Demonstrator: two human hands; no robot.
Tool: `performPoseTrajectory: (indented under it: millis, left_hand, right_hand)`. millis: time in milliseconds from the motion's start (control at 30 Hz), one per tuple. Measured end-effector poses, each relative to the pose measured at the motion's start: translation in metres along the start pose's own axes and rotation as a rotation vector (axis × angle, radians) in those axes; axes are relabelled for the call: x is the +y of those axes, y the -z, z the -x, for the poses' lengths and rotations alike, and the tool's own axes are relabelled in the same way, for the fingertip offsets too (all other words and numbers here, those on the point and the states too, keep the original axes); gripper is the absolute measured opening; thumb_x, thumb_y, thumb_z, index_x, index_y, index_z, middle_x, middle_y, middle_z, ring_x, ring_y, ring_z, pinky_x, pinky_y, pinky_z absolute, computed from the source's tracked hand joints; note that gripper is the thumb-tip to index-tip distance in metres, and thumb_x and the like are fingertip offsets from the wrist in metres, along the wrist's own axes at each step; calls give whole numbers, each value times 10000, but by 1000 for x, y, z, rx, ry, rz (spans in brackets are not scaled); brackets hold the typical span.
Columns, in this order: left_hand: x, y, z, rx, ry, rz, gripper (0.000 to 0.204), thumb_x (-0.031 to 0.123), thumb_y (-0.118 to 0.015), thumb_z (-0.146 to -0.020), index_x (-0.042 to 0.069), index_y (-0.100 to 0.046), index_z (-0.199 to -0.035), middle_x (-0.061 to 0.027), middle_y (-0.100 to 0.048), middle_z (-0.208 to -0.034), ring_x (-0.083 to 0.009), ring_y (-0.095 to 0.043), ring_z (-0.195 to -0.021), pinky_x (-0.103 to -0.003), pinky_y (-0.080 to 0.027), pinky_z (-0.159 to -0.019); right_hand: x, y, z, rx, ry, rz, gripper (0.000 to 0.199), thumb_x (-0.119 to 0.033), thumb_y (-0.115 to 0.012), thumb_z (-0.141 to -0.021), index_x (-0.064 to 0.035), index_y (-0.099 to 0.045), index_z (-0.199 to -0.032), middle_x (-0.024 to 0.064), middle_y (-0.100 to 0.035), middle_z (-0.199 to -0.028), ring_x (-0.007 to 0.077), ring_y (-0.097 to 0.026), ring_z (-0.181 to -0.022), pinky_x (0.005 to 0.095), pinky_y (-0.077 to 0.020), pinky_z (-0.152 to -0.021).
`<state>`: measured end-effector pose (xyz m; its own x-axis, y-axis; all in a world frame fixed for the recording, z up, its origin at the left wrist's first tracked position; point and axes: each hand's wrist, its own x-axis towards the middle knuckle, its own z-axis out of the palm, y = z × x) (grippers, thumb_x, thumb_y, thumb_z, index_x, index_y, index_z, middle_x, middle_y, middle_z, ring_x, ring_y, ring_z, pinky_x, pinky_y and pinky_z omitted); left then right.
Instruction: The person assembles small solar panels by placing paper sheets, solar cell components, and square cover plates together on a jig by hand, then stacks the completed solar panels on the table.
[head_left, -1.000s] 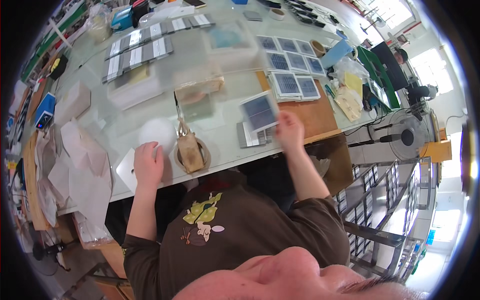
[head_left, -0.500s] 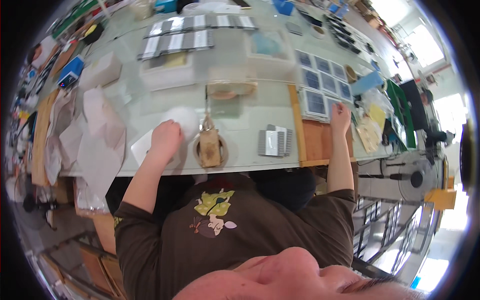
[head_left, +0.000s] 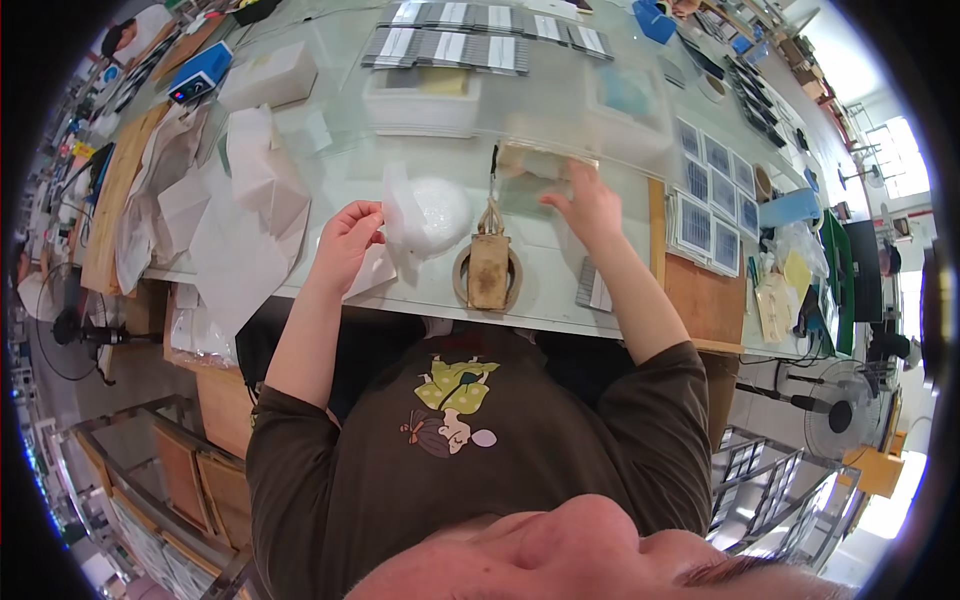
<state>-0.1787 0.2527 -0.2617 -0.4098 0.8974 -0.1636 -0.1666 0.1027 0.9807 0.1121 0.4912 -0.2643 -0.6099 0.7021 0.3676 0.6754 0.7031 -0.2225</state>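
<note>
My left hand (head_left: 352,242) is closed in a pinch on the edge of a thin, translucent white sheet (head_left: 399,208). The sheet hangs beside a white rounded object (head_left: 440,215), partly covering it. My right hand (head_left: 590,205) reaches over the table with nothing visible in it, thumb and fingers apart. Its fingertips are near a shallow clear-and-tan tray (head_left: 530,160) below a transparent panel; whether they touch it I cannot tell. Between my hands a worn tan block (head_left: 489,272) lies on a tape roll (head_left: 461,278). A white flat piece (head_left: 372,274) rests under my left wrist.
Several small dark panels (head_left: 722,190) lie in rows beside a wooden strip (head_left: 657,222) at right. Striped grey-and-white strips (head_left: 445,50) stand behind a white foam box (head_left: 420,112). Crumpled white paper (head_left: 265,185) and a blue device (head_left: 200,72) are at left.
My right hand has left the small panels and moved left to the tray. My left hand now lifts the thin sheet off the rounded object's side. The whole view has shifted.
</note>
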Motion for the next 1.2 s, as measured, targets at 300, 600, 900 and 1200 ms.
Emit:
performPoseTrajectory:
  millis: [300, 600, 900, 1200]
  left_hand:
    - [-1, -19, 20, -8, 109, 464, 119, 137, -520, -946, 58, -583, -1009, -21, -640, -966, -117, -591, -880, -293, -470, -785]
    - [-23, -19, 20, -71, 182, 453, 135, 152, -489, -956, 68, -567, -1027, -50, -639, -1089, -145, -590, -963, -300, -465, -811]
    - [-22, -21, 31, -104, 242, 740, 199, 121, -441, -967, 15, -533, -1109, -92, -606, -1166, -177, -599, -1010, -335, -504, -872]
    - [-37, -39, 52, -264, 263, 930, 281, 100, -418, -973, -9, -499, -1219, -99, -594, -1185, -194, -603, -1027, -337, -510, -870]
  right_hand:
    - [13, 24, -16, 91, -9, -395, 286, -234, -727, -815, -70, -638, -1033, 82, -659, -838, 232, -629, -702, 320, -510, -641]
    - [17, 38, -28, 75, -172, -793, 148, -102, -665, -881, -24, -626, -1000, 38, -629, -786, 104, -597, -635, 227, -495, -595]
    - [-44, 53, 49, -227, -785, -1363, 147, -143, -564, -946, 3, -554, -961, 88, -633, -784, 168, -640, -648, 287, -543, -582]
    - [-96, 28, 129, -399, -838, -1051, 190, -172, -628, -916, 13, -583, -934, 70, -642, -773, 106, -610, -628, 236, -488, -545]
